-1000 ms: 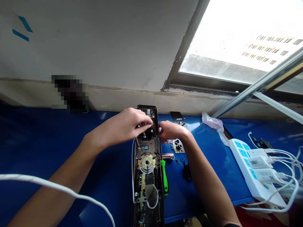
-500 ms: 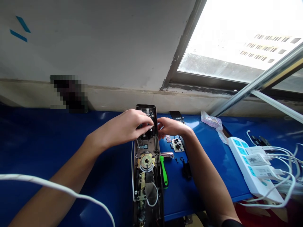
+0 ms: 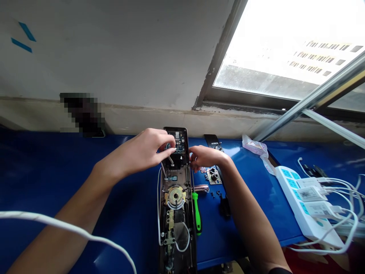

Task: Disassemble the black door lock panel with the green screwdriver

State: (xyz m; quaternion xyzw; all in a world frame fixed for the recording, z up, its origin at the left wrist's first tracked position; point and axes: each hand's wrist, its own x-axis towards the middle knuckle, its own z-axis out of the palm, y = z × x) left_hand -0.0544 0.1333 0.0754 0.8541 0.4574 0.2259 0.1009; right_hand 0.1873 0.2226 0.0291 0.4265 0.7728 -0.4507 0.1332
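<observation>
A long dark door lock housing (image 3: 182, 177) lies open, its inner parts facing up. Near its far end, my left hand (image 3: 149, 148) is over the left side, thumb and forefinger pinched on a thin wire (image 3: 171, 161) with a small white plug. Beside those fingertips is a circuit board (image 3: 179, 145). My right hand (image 3: 207, 156) has its fingers curled against the housing's right side. Closer to me inside the housing are a round metal disc (image 3: 176, 196) and brass-coloured metal parts. A green screwdriver (image 3: 197, 215) lies along the right side.
Right of the housing, a metal plate with a cylinder (image 3: 213, 176), loose screws (image 3: 218, 193) and a dark flat panel (image 3: 211, 140) rest on the blue table (image 3: 128, 228). Farther right stands a power strip (image 3: 302, 209) with plugged-in chargers. A white cable (image 3: 71, 228) crosses the left foreground.
My left hand has drawn back to the left from the circuit board, and the wire in its fingertips now shows. My right hand stays at the housing's side.
</observation>
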